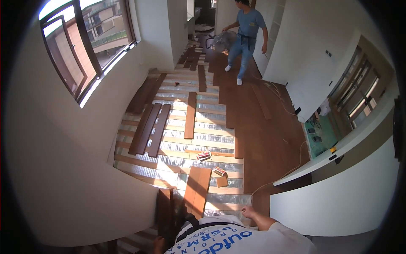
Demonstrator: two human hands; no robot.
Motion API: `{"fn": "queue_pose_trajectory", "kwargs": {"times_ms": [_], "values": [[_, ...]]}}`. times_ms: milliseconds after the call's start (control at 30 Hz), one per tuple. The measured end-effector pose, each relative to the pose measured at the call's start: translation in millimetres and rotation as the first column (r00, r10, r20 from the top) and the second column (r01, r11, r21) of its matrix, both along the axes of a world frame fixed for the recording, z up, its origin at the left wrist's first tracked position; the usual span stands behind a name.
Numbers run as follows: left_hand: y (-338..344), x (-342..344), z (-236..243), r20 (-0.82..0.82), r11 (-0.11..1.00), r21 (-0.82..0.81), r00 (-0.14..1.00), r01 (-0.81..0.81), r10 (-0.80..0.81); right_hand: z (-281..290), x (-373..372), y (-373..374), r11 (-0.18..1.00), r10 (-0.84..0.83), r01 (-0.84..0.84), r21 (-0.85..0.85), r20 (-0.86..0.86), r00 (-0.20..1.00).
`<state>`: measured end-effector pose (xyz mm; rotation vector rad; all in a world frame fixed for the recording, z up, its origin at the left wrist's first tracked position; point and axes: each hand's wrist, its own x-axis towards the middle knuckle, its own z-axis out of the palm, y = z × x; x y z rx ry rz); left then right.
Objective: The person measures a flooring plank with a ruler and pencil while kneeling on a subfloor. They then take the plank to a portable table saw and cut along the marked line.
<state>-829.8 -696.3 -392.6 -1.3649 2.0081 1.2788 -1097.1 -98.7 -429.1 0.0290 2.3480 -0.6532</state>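
My right hand point(248, 211) is low at the centre right, fingers curled, above the floor battens beside a thin pale hose point(267, 185); I cannot make out whether it holds anything. My left hand point(159, 243) shows only in part at the lower edge, near dark stacked boards point(164, 209), its fingers unclear. Ahead of me lie two reddish planks point(195, 192) across pale battens point(169, 158) over silver foil. Two small boxes point(204, 156) and a square wood offcut point(222, 181) sit farther on. Laid brown flooring point(266, 148) covers the right side, with a stepped edge.
Several loose planks point(141, 129) lie left, under a window point(84, 51). A co-worker point(246, 38) in blue stands at the far right of the flooring beside a grey, bulky object point(222, 41). Curved white walls point(334, 199) bound both near sides; a doorway point(355, 84) is at right.
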Motion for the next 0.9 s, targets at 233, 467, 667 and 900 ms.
{"fn": "queue_pose_trajectory", "kwargs": {"times_ms": [233, 467, 667, 900], "values": [[90, -96, 6, -0.449, 0.963, -0.006, 0.859, 0.27, -0.244, -39, 38, 116, 0.928, -0.369, 0.372, -0.009, -0.169, 0.914], [71, -222, 38, -0.109, 0.808, 0.203, 0.833, 0.553, -0.543, -61, 125, 109, 0.572, -0.799, 0.803, -0.165, 0.107, 0.592], [-20, -297, 63, 0.133, 0.554, 0.13, 0.539, 0.822, -0.831, -33, 207, -9, 0.124, -0.912, 0.969, -0.214, 0.36, 0.197], [43, -502, -18, 0.021, 0.231, 0.032, 0.231, 0.972, -0.973, 7, 257, -82, 0.33, -0.928, 0.942, -0.054, 0.166, 0.335]]}}
